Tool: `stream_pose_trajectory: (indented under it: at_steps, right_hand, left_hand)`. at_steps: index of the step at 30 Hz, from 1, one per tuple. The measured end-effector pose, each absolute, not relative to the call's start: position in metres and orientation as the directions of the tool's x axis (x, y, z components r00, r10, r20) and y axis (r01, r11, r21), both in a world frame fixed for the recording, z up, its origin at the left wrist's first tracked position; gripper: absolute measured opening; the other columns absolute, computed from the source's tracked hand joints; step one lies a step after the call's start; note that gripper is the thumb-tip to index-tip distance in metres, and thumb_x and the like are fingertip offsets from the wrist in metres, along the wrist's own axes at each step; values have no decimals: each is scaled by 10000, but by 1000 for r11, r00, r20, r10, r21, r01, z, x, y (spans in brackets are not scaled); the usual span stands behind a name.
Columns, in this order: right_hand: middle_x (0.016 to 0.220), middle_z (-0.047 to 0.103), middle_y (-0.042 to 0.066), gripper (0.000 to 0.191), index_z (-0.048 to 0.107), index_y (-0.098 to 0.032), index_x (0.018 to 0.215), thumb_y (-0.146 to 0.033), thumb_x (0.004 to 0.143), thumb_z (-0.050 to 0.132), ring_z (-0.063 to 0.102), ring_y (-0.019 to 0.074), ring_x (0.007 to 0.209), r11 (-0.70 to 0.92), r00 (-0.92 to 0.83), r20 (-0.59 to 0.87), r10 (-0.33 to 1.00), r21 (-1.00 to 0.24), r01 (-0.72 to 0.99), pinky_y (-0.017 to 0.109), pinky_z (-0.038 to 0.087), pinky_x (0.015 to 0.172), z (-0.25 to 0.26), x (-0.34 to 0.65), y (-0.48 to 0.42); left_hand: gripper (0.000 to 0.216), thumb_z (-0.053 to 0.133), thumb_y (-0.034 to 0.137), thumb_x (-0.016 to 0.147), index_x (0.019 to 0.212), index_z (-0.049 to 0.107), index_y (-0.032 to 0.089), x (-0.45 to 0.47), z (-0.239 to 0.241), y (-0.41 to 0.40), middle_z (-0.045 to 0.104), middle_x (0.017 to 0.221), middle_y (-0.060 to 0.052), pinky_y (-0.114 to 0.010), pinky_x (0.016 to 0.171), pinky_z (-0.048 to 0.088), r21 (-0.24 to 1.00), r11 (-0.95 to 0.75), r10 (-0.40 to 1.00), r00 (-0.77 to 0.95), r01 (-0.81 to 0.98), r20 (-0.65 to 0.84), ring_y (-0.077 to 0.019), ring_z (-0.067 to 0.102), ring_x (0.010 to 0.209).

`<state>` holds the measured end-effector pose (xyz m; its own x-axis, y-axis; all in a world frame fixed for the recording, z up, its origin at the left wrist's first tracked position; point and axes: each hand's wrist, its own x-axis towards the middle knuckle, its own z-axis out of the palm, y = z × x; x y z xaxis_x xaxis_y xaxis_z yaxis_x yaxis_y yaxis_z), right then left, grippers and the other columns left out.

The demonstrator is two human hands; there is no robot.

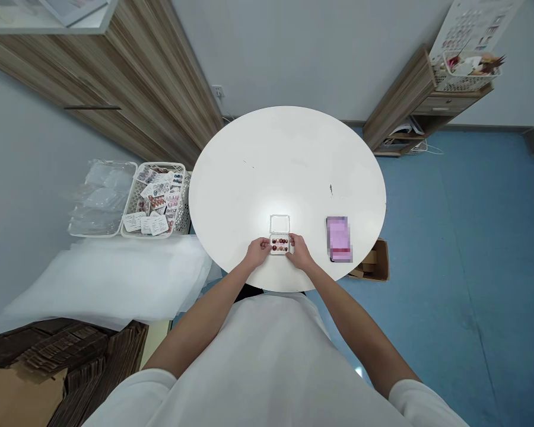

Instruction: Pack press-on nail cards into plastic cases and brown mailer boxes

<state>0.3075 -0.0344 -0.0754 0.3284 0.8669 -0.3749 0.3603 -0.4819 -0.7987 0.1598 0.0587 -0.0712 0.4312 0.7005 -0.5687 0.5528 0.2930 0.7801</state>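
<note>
A small clear plastic box of press-on nails lies on the white round table, close to its near edge. Its lid is flipped back, away from me. Inside, dark red and pale nails sit in two rows. My left hand grips the box's left side with bent fingers. At the right side, my right hand has its fingers closed against the box's edge. Both palms face inward, and some fingertips are too small to make out.
A phone-like purple item, partly blurred, lies right on the table. Left stand a white basket of carded nail sets and another with clear packets. White foam sheets and folded cardboard lie nearer. A cardboard box is below right.
</note>
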Motion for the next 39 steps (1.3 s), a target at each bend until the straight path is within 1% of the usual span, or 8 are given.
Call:
stream_pose_trajectory:
  at_steps: [6,9,12,17,26,30,35,39]
  right_hand:
    - [946,504,30,502,435,-198,1120,-240,645,590,513,123,783,-455,314,-439,842,-890,-25,293,452,714,-56,314,-46]
    - [922,541,20,458,484,-208,1102,-359,681,583,529,112,749,-443,328,-490,808,-871,-210,279,438,699,-40,324,-46]
    - [912,587,26,426,547,-211,1050,-451,699,556,540,112,734,-444,297,-538,789,-833,-329,270,428,686,-23,338,-42]
    - [946,628,30,405,573,-218,1022,-433,679,598,544,94,694,-380,280,-493,824,-847,-372,262,420,688,1,352,-37]
    - [946,631,50,410,551,-221,1022,-397,663,640,578,154,847,-257,329,-431,840,-851,-458,310,443,762,15,335,-47]
    - [1040,598,59,381,565,-243,994,-427,667,631,561,177,923,-232,315,-426,848,-833,-503,330,458,761,23,330,-56]
    - [1059,583,49,379,576,-246,970,-439,651,645,550,191,931,-230,263,-441,858,-788,-571,351,476,735,31,325,-69]
    - [1059,582,46,342,582,-246,969,-394,666,638,550,192,936,-210,243,-429,870,-768,-605,359,476,747,34,323,-73]
  left_hand:
    - [249,640,311,662,835,584,141,153,-53,51,615,781,-46,-270,665,463,769,555,607,477,317,-635,-117,562,707]
    - [316,689,334,621,847,591,136,152,-40,49,623,790,-48,-277,694,462,747,616,568,518,249,-640,-115,569,723]
    - [337,709,334,605,855,598,135,155,-24,48,626,795,-49,-275,698,462,738,634,544,547,229,-637,-111,570,722]
    - [330,728,311,590,842,608,135,160,-3,46,628,772,-42,-272,681,461,731,649,512,589,212,-625,-103,569,684]
    - [338,736,317,579,843,617,143,157,7,39,645,825,-57,-275,701,464,735,640,511,590,224,-625,-121,585,734]
    - [332,718,325,606,866,620,144,156,9,36,651,858,-71,-272,705,462,730,642,499,595,234,-630,-128,588,759]
    - [333,715,317,618,877,618,132,158,13,29,651,887,-89,-296,749,467,717,678,495,622,159,-606,-140,596,788]
    - [312,691,321,653,897,617,142,158,17,26,643,922,-83,-270,752,473,707,699,489,649,107,-583,-123,592,797]
